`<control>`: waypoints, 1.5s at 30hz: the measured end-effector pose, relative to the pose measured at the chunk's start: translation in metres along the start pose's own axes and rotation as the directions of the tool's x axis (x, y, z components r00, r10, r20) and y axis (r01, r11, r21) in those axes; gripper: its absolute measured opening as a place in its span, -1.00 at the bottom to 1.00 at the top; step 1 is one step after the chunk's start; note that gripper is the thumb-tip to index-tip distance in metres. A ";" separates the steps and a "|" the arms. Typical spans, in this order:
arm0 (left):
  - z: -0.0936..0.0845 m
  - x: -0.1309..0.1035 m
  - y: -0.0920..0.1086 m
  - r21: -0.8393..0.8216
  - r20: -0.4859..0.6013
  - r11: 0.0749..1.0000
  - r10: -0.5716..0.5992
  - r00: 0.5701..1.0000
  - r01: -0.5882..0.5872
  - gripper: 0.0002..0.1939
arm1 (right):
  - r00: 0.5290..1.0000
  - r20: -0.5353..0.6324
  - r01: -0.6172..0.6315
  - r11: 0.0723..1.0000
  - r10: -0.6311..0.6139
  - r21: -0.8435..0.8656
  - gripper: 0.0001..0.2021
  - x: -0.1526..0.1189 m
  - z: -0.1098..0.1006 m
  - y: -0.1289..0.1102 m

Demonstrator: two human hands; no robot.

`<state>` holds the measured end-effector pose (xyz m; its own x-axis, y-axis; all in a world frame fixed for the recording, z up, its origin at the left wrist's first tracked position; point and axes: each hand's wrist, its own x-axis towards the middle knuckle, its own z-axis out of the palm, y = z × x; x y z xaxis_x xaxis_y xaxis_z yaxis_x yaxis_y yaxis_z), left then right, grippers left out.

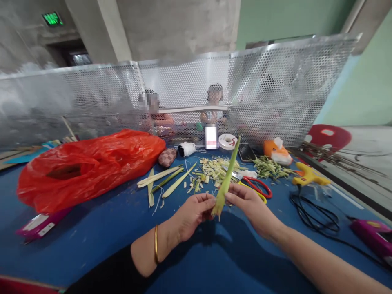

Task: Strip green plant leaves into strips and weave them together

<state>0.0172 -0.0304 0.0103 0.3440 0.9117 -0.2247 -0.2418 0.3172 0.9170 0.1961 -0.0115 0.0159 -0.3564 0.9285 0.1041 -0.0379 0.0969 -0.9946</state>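
A long pointed green husk leaf [227, 179] stands nearly upright between my hands, its ragged wide end down. My left hand [196, 210], with a gold bangle at the wrist, pinches its lower left edge. My right hand [249, 204] grips the right edge a little higher, fingers closed. Just beyond lie red-handled scissors [259, 185], partly hidden by the leaf, and a yellow handle [252, 192] beside them. Cut husk pieces [210, 167] are heaped behind the leaf. Several longer husk strips [179, 181] rest to the left, with a loose white thread near them.
A large red plastic bag [101, 163] covers the left of the blue table [116, 253]. At right sit a yellow glue gun [310, 175] with a coiled black cable [315, 216], and an orange tissue pack [277, 152]. Two people sit behind a perforated screen [183, 87].
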 end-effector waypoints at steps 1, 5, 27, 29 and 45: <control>0.000 0.001 -0.002 0.015 -0.003 1.000 -0.008 1.000 0.009 -0.67 | 0.999 -0.014 -0.029 0.999 0.030 0.045 -0.72 0.000 0.001 0.000; -0.001 0.003 -0.005 0.078 -0.073 0.997 0.012 0.997 -0.006 -0.71 | 0.996 0.009 -0.090 0.992 0.090 0.087 -0.71 -0.001 0.004 0.000; -0.004 0.003 0.010 -0.125 -0.335 0.928 0.294 0.895 -0.351 -0.80 | 0.968 0.232 -0.027 0.957 0.098 -0.290 -0.81 -0.012 0.012 0.009; -0.005 0.003 0.011 -0.087 -0.346 0.927 0.316 0.884 -0.365 -0.81 | 0.963 0.250 -0.033 0.963 0.102 -0.268 -0.79 -0.013 0.012 0.007; 0.001 0.001 0.001 0.097 -0.248 0.963 0.268 0.931 -0.252 -0.86 | 0.976 0.118 -0.181 0.983 0.184 -0.035 -0.70 -0.015 0.021 0.007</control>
<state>0.0182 -0.0289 0.0114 0.0304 0.9985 -0.0450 -0.2315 0.0509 0.9715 0.1819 -0.0320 0.0075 -0.4651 0.8815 -0.0814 0.0599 -0.0604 -0.9964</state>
